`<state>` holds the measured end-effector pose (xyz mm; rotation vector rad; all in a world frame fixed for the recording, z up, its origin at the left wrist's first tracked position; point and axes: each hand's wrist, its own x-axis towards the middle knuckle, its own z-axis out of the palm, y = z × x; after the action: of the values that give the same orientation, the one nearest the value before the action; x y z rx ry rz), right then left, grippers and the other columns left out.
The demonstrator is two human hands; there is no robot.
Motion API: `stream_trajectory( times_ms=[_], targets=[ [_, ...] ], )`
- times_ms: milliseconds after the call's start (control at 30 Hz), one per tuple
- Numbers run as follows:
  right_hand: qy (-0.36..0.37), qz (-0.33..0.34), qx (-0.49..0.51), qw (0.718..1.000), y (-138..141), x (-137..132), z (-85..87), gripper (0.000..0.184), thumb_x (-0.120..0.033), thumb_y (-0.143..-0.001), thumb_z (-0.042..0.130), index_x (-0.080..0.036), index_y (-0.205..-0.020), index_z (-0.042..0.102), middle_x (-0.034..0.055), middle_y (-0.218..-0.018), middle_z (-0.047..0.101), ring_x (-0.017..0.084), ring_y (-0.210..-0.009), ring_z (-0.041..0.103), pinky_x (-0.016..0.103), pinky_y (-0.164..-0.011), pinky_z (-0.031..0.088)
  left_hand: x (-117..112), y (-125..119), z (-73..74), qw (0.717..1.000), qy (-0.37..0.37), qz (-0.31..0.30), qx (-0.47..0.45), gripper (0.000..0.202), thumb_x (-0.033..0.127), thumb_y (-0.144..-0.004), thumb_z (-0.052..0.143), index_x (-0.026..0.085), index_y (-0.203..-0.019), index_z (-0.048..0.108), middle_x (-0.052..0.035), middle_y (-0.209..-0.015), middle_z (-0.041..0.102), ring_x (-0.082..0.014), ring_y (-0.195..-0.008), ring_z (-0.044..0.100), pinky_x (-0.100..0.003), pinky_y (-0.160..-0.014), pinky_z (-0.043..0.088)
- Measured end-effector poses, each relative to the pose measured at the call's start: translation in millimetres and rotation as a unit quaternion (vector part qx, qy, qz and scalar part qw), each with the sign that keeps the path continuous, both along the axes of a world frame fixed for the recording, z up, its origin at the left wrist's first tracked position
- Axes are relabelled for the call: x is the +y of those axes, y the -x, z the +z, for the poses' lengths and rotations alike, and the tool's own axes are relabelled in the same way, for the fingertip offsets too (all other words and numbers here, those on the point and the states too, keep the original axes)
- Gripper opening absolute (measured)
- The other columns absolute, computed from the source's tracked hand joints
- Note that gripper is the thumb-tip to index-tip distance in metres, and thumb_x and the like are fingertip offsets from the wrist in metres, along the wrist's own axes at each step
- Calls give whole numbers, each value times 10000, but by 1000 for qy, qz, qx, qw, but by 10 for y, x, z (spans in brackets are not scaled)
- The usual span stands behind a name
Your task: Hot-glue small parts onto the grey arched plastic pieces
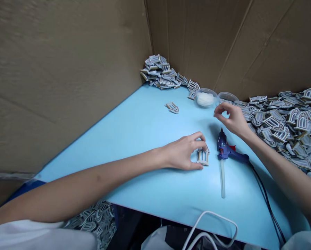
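My left hand (pixel 184 151) rests on the light blue table (pixel 134 139) and pinches a small arch-shaped grey and gold piece (pixel 203 157) between thumb and fingers. My right hand (pixel 230 119) hovers above the table beside a big heap of the same pieces (pixel 288 128), thumb and forefinger pinched together; what they hold is too small to make out. A blue glue gun (pixel 227 149) lies between the hands, a clear glue stick (pixel 222 178) jutting from its back toward me.
A second heap of pieces (pixel 163 73) fills the far corner, with one loose piece (pixel 172 107) lying apart. Two clear round dishes (pixel 205 98) stand at the back. Cardboard walls (pixel 67 69) enclose the table. A black cord (pixel 268 205) and a white cable (pixel 210 225) run near the front edge.
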<state>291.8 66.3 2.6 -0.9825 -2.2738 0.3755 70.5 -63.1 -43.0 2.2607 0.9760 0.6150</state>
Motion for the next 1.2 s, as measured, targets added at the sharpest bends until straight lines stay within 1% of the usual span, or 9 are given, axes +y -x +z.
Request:
stream_trajectory(
  times_ms=[67,167,233,300,400,567,867,1067,1200],
  targets=[
    [85,14,52,995,-50,-382,-23,45,-229,-847,711,-201,-815,696,34,-841,769,205,-806,688,337,-781,481,-4,0,12,1000,2,-3,9,407,295,-779,845,199,-1144,692,-92,-1347,587,-221,-1054,657,-347,-952,524],
    [185,41,92,978,-116,-900,-51,45,-226,-869,738,-201,-896,711,32,-854,781,195,-805,717,330,-768,521,5,-18,26,1000,20,17,14,459,349,-769,864,181,-1121,620,-74,-1213,636,-220,-1020,647,-327,-894,510],
    [211,69,78,972,-132,-1133,-83,100,-196,-923,690,-215,-1006,743,30,-895,798,189,-823,728,334,-781,535,7,-36,34,999,32,40,16,554,391,-737,890,187,-1131,559,-54,-1139,644,-215,-987,640,-314,-855,499],
    [210,93,60,971,-121,-1257,-126,149,-156,-957,636,-229,-1001,759,20,-902,800,174,-823,722,325,-774,535,1,-52,43,998,39,56,14,623,400,-712,906,199,-1148,508,-42,-1130,639,-209,-978,638,-305,-845,493],
    [194,90,60,975,-79,-1284,-189,158,-114,-943,622,-218,-913,738,12,-875,775,158,-785,693,306,-737,527,-9,-67,53,997,42,62,11,645,393,-700,914,213,-1133,471,-30,-1116,627,-202,-979,637,-303,-854,489],
    [147,73,64,984,-46,-1213,-273,130,-112,-912,635,-222,-880,695,12,-854,738,163,-768,662,309,-712,515,-9,-76,70,997,46,61,22,652,360,-680,936,216,-1120,477,-17,-1097,619,-201,-993,631,-307,-869,484],
    [138,64,48,987,-29,-1217,-349,118,-145,-930,650,-239,-877,699,18,-873,762,216,-860,653,390,-839,470,-9,-67,50,998,37,51,19,588,398,-733,887,216,-1130,492,-27,-1117,627,-209,-1008,629,-329,-887,497],
    [99,42,5,994,-40,-1212,-360,137,-137,-926,670,-248,-847,689,18,-865,728,252,-936,614,410,-863,415,-3,-65,47,998,36,50,18,622,384,-708,915,215,-1124,485,-32,-1141,627,-213,-1027,632,-328,-894,498],
    [45,38,-31,998,-32,-1224,-441,121,-145,-961,636,-245,-895,656,58,-1051,726,283,-1056,586,428,-881,390,-7,-70,44,998,38,48,12,639,364,-702,925,210,-1138,484,-40,-1164,625,-217,-1051,633,-332,-913,501]
  ],
)
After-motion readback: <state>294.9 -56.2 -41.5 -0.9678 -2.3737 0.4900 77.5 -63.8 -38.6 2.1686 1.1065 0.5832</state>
